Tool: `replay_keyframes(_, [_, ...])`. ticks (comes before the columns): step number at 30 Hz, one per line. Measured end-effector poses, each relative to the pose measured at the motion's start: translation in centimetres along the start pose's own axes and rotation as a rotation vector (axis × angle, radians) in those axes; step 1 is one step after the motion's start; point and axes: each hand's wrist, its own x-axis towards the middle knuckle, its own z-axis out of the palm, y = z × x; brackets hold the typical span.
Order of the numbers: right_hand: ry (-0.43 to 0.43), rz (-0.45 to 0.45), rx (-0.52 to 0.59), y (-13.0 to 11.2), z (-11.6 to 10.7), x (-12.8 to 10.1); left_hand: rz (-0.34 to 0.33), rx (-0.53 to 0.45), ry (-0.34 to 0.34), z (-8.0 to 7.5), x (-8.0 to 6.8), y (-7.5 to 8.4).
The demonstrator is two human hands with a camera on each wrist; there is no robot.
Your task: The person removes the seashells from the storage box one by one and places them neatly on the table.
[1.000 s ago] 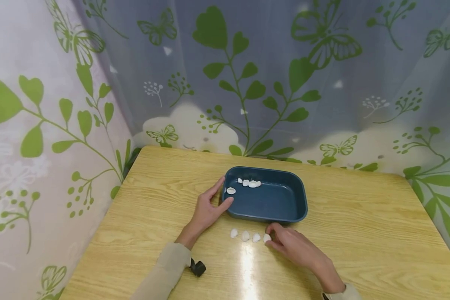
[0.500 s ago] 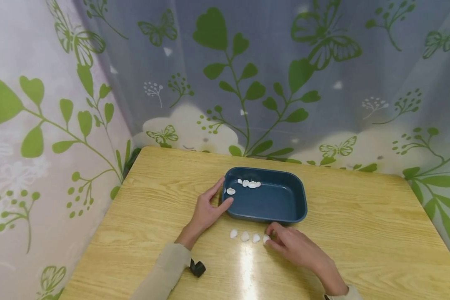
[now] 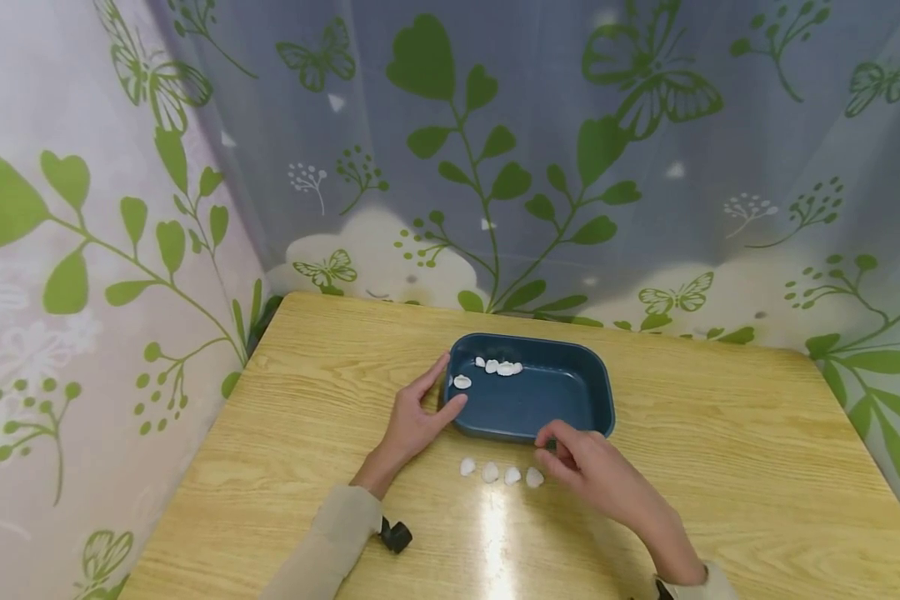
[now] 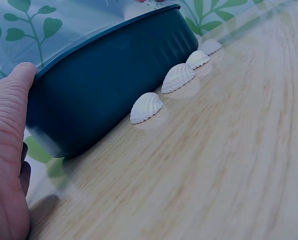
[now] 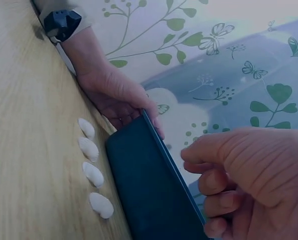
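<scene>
A deep blue rectangular tray (image 3: 540, 408) stands on the table. My left hand (image 3: 414, 417) grips its near left corner, thumb at the rim and fingers along the outer side. Inside the tray, a short row of white seashells (image 3: 504, 367) lies by the far wall, and one more shell (image 3: 461, 382) lies near the left wall. Several ribbed shells (image 4: 147, 107) form a line on the table along the tray's near side. My right hand (image 3: 596, 475) hovers over the near right rim, fingers loosely curled, nothing visible between them; the rightmost shell (image 3: 534, 477) lies just left of it.
The wooden table (image 3: 735, 433) reaches back to a curtain (image 3: 540, 167) with green leaves and butterflies. Another printed curtain (image 3: 97, 350) hangs along the left side. A black wrist device (image 3: 396, 537) sits at my left cuff.
My right hand has let go of the rightmost shell and lifted slightly up and right towards the tray rim. That shell stays in the row. My left hand and the tray have not moved.
</scene>
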Motion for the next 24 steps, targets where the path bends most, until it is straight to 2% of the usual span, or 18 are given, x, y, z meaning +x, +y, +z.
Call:
replay_keyframes(10, [0.079,0.026,-0.080,1.2,-0.1,2.2,-0.013,0.002,-0.010,0.0,0.0,0.2])
replay_keyframes(24, [0.016,0.046,-0.142,2.9,0.0,5.9,-0.008,0.003,-0.009,-0.1,-0.1,0.2])
